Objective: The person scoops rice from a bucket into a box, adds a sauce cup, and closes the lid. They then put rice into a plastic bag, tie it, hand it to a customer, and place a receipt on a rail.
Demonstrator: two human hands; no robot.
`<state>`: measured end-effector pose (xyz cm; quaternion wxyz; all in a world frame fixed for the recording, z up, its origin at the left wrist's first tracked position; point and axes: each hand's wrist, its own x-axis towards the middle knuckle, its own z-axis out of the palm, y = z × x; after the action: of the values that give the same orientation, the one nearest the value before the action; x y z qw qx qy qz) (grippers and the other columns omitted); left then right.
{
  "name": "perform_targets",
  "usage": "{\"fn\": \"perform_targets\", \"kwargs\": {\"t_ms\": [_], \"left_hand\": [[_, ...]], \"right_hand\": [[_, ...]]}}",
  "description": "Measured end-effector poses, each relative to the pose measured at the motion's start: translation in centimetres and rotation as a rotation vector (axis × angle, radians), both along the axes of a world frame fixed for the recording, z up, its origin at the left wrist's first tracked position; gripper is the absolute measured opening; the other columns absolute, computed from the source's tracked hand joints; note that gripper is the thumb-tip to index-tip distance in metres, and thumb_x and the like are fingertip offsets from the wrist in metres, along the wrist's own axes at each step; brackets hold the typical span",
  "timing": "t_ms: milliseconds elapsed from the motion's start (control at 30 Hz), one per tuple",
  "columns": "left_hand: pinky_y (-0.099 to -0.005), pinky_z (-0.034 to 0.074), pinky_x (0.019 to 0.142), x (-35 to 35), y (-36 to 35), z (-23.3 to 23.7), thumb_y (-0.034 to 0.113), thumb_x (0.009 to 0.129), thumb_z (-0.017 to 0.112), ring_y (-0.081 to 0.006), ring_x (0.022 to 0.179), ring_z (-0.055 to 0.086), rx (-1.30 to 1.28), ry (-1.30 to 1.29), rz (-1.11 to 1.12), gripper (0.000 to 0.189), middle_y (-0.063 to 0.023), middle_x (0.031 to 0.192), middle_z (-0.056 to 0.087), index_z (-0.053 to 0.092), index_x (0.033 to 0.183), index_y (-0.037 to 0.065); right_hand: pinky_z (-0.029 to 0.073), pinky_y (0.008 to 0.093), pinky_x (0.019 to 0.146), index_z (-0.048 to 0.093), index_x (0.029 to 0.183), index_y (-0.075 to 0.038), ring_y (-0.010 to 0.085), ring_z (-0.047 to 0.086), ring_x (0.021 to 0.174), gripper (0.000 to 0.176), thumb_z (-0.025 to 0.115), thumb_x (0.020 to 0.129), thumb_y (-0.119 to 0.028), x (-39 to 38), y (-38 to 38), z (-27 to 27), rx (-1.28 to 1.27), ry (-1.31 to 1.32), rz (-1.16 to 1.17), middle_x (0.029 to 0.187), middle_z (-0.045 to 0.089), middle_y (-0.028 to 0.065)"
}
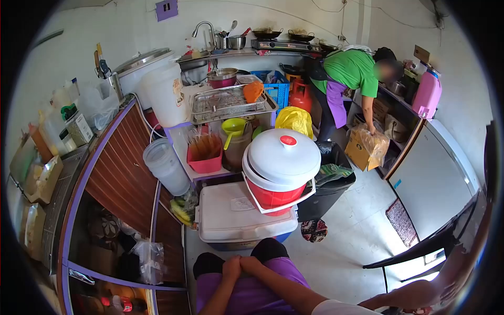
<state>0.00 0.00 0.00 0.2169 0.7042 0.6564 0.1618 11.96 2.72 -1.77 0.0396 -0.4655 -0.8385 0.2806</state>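
My left hand [232, 268] and my right hand [252, 264] are clasped together over my lap, fingers folded against each other, with no object visible in them. They rest on purple cloth [247, 294] between my knees. In front of my knees is a cooler box [226, 215] with a white lid. On it stands a red bucket [270, 197] with a white handle and a round white lid [283, 157] with a red knob.
A person in a green shirt [349, 68] bends over a cardboard box [365, 149] at the back right. A black bin [315, 202] stands right of the cooler. Another person's arm [446, 273] shows at lower right. A white fridge [433, 173] is at right.
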Motion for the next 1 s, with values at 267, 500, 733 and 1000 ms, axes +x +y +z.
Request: {"fn": "perform_targets", "kwargs": {"t_ms": [267, 500, 733, 1000], "left_hand": [[-0.0452, 0.049, 0.075, 0.0, 0.1, 0.0, 0.009, 0.084, 0.047, -0.0374, 0.088, 0.062, 0.017, 0.027, -0.005, 0.02, -0.0184, 0.093, 0.064, 0.064, 0.095, 0.005], [-0.0441, 0.049, 0.076, 0.4, -0.2, 0.9, 0.009, 0.083, 0.048, -0.0373, 0.088, 0.061, 0.032, -0.022, 0.014, 0.019, -0.0181, 0.094, 0.064, 0.063, 0.093, 0.004], [-0.0439, 0.05, 0.074, 0.6, 0.1, 0.4, 0.007, 0.081, 0.05, -0.0351, 0.087, 0.062, 0.067, -0.082, 0.026, 0.019, -0.0151, 0.095, 0.064, 0.062, 0.095, 0.006], [-0.0444, 0.049, 0.073, 1.0, 1.3, 0.5, 0.007, 0.082, 0.048, -0.0344, 0.086, 0.061, -0.084, -0.087, -0.001, 0.019, -0.0144, 0.092, 0.062, 0.059, 0.097, 0.006]], "right_hand": [[0.053, 0.0436, 0.07, 0.065, 0.091, 0.0, 0.0344, 0.066, 0.078, 0.021, 0.052, 0.08, -0.013, 0.0, 0.0, 0.7, 0.003, -0.005, 0.011, 0.087, 0.067, 0.0192], [0.052, 0.0441, 0.071, 0.064, 0.089, 0.0, 0.0352, 0.066, 0.08, 0.019, 0.052, 0.08, -0.011, 0.2, -0.1, 0.1, -0.023, 0.015, -0.027, 0.087, 0.066, 0.0205], [0.053, 0.0442, 0.07, 0.063, 0.088, 0.001, 0.0363, 0.065, 0.079, 0.017, 0.052, 0.078, -0.007, 0.5, 0.3, 1.1, -0.105, -0.022, -0.012, 0.086, 0.066, 0.0222], [0.053, 0.0432, 0.067, 0.062, 0.084, 0.001, 0.0356, 0.065, 0.074, 0.015, 0.054, 0.076, -0.009, 1.1, 0.7, 0.5, -0.143, -0.004, -0.028, 0.081, 0.065, 0.0208]]}}
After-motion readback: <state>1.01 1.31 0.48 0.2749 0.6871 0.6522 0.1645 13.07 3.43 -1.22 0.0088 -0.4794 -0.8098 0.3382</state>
